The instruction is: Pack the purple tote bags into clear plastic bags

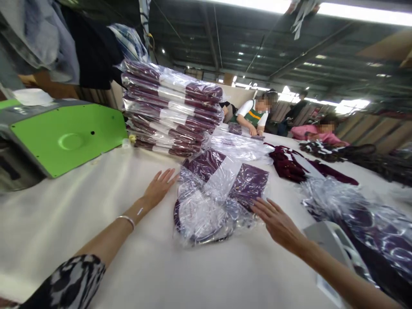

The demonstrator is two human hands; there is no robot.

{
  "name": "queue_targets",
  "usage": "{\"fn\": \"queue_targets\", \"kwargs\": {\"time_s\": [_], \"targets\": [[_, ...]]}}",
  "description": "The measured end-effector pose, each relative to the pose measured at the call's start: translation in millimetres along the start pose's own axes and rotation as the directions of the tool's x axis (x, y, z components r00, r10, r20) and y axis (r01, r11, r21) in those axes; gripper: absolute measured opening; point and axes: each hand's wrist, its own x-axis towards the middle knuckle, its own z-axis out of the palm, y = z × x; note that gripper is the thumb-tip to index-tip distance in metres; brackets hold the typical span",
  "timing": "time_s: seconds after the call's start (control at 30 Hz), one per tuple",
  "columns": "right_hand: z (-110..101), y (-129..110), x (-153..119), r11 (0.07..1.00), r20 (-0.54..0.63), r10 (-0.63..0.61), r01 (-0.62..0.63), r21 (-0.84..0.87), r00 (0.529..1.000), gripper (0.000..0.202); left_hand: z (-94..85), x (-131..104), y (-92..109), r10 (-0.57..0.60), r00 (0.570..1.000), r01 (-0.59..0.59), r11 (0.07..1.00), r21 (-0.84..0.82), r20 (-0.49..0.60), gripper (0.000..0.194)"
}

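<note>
A maroon garment in a clear plastic bag (219,193) lies on the white table (96,206) in front of me. My left hand (158,186) rests flat on the table just left of the bag, fingers spread, holding nothing. My right hand (277,223) lies open with its fingertips on the bag's right edge. Behind the bag stands a stack of several bagged maroon garments (170,109).
A green machine (64,137) sits at the left. Loose maroon garments (299,165) and more bagged ones (360,219) lie to the right, next to a white device (334,244). Two people (257,113) work at the table's far end. Clothes hang at upper left.
</note>
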Motion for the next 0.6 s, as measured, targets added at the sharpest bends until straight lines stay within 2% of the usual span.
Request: {"fn": "queue_targets", "kwargs": {"time_s": [0.03,0.1,0.2,0.27,0.37,0.47,0.53,0.6], "targets": [[6.6,-1.6,-16.4,0.997,0.01,-0.037,0.037,-0.074,0.999,0.071,1.0,10.8,-4.1,0.076,0.997,-0.077,0.997,0.002,0.032,0.065],[22.9,0.3,-31.9,0.983,0.005,-0.073,0.073,-0.171,0.997,0.078,4.1,37.6,-9.5,0.193,0.977,-0.192,0.981,-0.023,0.085,0.063],[45.6,14.5,-24.6,0.98,-0.06,-0.107,0.095,-0.176,0.992,0.072,13.3,76.4,-12.1,0.303,0.941,-0.295,0.953,-0.075,0.148,0.059],[57.5,26.7,-12.2,0.986,-0.121,-0.125,0.109,-0.129,0.985,0.072,23.2,94.0,-13.7,0.362,0.916,-0.356,0.932,-0.066,0.174,0.054],[73.9,43.3,3.4,0.987,-0.181,-0.156,0.147,-0.063,0.971,0.073,40.8,107.8,-20.0,0.428,0.888,-0.436,0.9,0.009,0.169,0.047],[89.1,59.7,13.2,0.977,-0.198,-0.205,0.211,0.01,0.959,0.07,49.8,113.7,-24.3,0.428,0.892,-0.441,0.894,0.073,0.145,0.046],[94.7,71.9,18.8,0.964,-0.229,-0.223,0.249,0.089,0.947,0.069,44.6,117.4,-20.1,0.412,0.901,-0.425,0.902,0.081,0.137,0.04],[92.0,84.9,25.1,0.945,-0.271,-0.214,0.269,0.186,0.938,0.069,29.4,123.0,-9.5,0.393,0.912,-0.402,0.912,0.075,0.115,0.028]]}}
